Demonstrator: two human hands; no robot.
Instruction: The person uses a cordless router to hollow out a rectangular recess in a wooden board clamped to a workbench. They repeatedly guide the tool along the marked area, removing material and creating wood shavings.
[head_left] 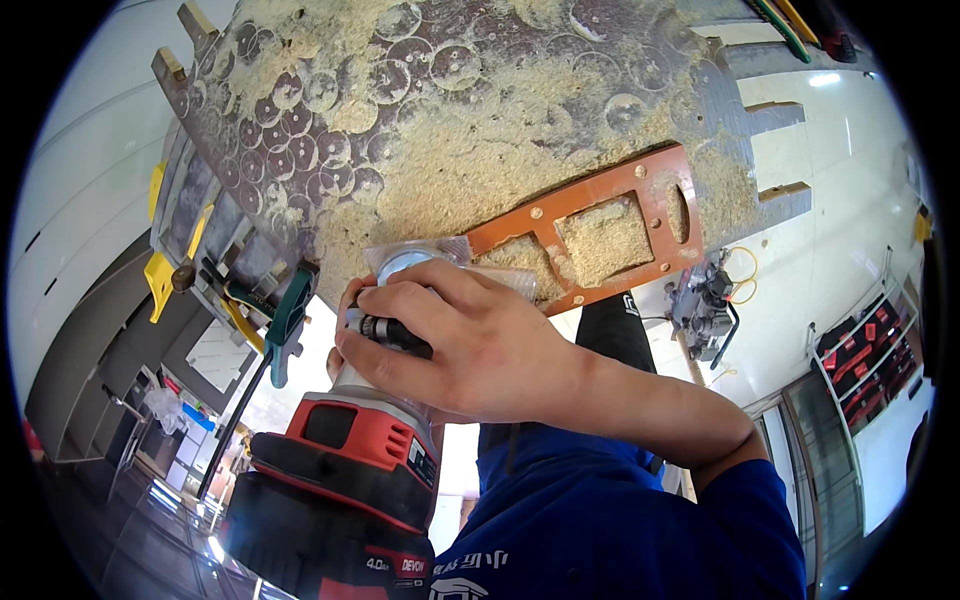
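A red and black cordless trim router [350,460] with a large battery stands tilted at the table's near edge, its battery end toward me. Its clear plastic base [455,248] faces the sawdust-covered board. My right hand [480,340] reaches across from the right, fingers closed around a black part with a grey metal end [385,332] on the router's collar. Of my left hand [350,296], only bits of finger show at the collar's left side, closed around it; the rest is hidden behind the tool and my right hand. An orange-brown template [600,228] with cut-out windows lies right of the base.
Round cut marks and sawdust cover the dark worktable [290,150]. A green clamp [290,325] hangs at its left edge, near yellow clamp parts [158,285]. Slats [780,192] jut out on the right. A machine [705,300] and a red-and-black rack [865,360] stand beyond.
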